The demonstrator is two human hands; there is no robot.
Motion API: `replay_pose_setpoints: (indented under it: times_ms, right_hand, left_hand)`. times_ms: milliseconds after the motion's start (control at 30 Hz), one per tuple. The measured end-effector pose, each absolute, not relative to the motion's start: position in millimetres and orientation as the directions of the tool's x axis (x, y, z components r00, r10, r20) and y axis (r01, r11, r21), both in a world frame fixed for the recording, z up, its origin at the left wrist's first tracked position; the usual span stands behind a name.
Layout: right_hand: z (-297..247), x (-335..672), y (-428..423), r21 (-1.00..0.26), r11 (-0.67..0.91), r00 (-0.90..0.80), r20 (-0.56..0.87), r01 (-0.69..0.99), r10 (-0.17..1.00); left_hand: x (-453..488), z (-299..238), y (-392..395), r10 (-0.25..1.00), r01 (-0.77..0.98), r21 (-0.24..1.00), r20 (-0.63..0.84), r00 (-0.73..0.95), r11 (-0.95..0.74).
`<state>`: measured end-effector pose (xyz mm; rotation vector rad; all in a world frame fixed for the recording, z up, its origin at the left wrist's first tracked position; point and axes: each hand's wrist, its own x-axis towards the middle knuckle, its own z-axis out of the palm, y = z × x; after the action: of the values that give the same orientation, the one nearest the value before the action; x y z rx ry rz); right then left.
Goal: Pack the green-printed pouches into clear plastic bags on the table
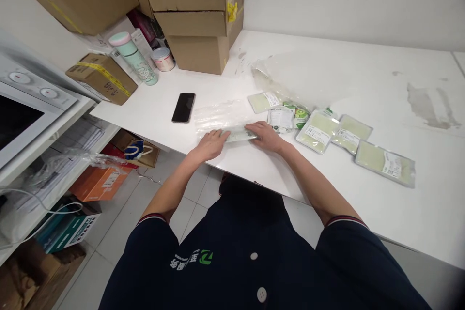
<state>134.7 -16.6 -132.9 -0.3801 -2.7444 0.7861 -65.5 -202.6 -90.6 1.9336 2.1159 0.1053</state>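
Observation:
My left hand (211, 145) and my right hand (266, 136) lie at the near edge of a sheet of clear plastic packing wrap (221, 115), which is flat on the white table. Between them, the near part of the wrap is folded over into a roll, with something pale green and printed showing through. Each hand grips one end of this roll, fingers curled over the top and thumbs pointing inward. Just beyond my right hand are a white-backed pouch (281, 119), a green pouch with a kiwi picture (301, 115) and a flat pale-green packet (263, 101).
More pale-green labelled packets (317, 131) lie to the right. Behind them spreads a large clear plastic bag (290, 82). A black phone (183, 107) rests left of the wrap. Farther back stand a mint flask (136, 60), a can (163, 59) and stacked cardboard boxes (198, 24).

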Motion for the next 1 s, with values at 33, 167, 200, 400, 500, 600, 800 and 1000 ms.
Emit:
replay_pose_setpoints:
  times_ms: [33,167,200,400,500,600,800,1000]
  right_hand:
    - [-130,138,-22,-0.588,0.793,-0.927,0.188,0.158,0.324]
    - [-119,146,-44,-0.778,0.6,-0.915,0.086,0.186,0.395]
    - [-118,145,-47,-0.797,0.557,-0.901,0.039,0.233,0.432]
    - [-122,108,-35,-0.796,0.38,-0.757,-0.143,0.471,0.637]
    - [-125,93,-29,-0.735,0.394,-0.71,-0.166,0.551,0.684]
    - [-124,86,-32,-0.651,0.432,-0.676,-0.173,0.624,0.717]
    - [-112,70,-49,-0.335,0.513,-0.552,-0.025,0.79,0.834]
    - [-106,63,-47,-0.304,0.701,-0.74,-0.018,0.645,0.673]
  left_hand:
    - [-69,-83,-209,0.983,0.952,0.295,-0.178,-0.033,0.085]
    - [-89,-54,-225,0.958,0.88,0.46,-0.287,0.022,0.118]
    - [-95,-49,-223,0.953,0.875,0.459,-0.303,-0.01,0.155]
    - [-111,-50,-186,0.926,0.914,0.164,-0.139,-0.351,0.371]
    - [-92,-69,-179,0.896,0.899,0.046,0.078,-0.437,0.435]
    - [-63,-96,-185,0.914,0.92,0.088,0.114,-0.39,0.382]
    - [-48,-134,-201,0.955,0.94,0.193,0.042,-0.294,0.281]
    - [-84,-124,-202,0.992,0.928,0.356,0.017,-0.127,0.113]
